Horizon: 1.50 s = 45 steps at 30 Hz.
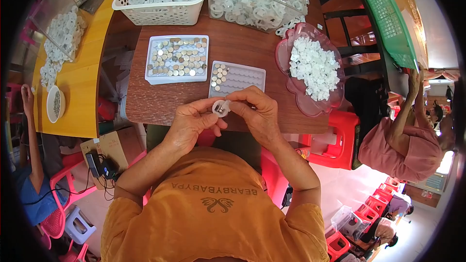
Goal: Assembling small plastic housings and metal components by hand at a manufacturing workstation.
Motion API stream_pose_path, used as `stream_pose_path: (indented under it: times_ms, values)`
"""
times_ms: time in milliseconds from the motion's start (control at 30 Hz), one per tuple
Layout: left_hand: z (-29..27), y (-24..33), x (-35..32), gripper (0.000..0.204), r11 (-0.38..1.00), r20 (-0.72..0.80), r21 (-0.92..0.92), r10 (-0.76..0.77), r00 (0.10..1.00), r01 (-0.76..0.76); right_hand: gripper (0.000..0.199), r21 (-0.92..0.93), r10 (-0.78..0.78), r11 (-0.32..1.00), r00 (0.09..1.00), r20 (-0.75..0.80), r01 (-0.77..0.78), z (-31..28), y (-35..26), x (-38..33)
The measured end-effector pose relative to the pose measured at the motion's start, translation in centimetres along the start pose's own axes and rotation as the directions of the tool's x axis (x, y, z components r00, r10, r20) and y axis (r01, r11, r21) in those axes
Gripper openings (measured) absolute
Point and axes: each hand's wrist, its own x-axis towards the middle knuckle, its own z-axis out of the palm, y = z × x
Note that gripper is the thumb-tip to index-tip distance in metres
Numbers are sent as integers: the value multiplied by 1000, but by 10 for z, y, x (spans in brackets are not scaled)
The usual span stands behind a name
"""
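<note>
Over the table's front edge, my left hand pinches a small round white plastic part with a dark, metallic-looking centre. My right hand closes thumb and forefinger on the part's right edge. Whether a separate small piece lies between those fingertips I cannot tell. Just beyond the hands lies a grey slotted tray, with several silvery button cells at its left end. To its left, a white tray carries many more button cells. On the right, a pink flower-shaped dish holds a heap of small white plastic pieces.
At the back stand a white basket and a clear bin, both full of round white parts. A yellow table at left bears a white bowl. A red stool and a co-worker are at right.
</note>
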Motion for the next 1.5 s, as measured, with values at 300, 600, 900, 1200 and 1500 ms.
stream_pose_path:
  times_ms: [300, 600, 900, 1200, 1500]
  values:
    - [4, 0, -1, 35, 999, -8, 31, -17, 1000, 18, 16, -141, -115, 984, 991, -69, 104, 8, -2, -2]
    - [5, -1, -2, 36, 999, -9, 27, -22, 1000, 23, 19, -150, -177, 976, 979, -106, 160, 10, -2, -7]
    - [5, -1, -3, 36, 999, -1, 49, -2, 1000, 2, 19, -299, -321, 909, 945, -63, 289, 10, -13, -11]
    - [8, 0, -4, 36, 998, -11, 61, -11, 1000, 11, 19, -280, -305, 919, 951, -55, 278, 12, -10, -11]
    - [10, 4, -5, 34, 993, 12, 116, -27, 1000, 25, 19, -320, -325, 899, 945, -36, 298, 12, -7, -9]
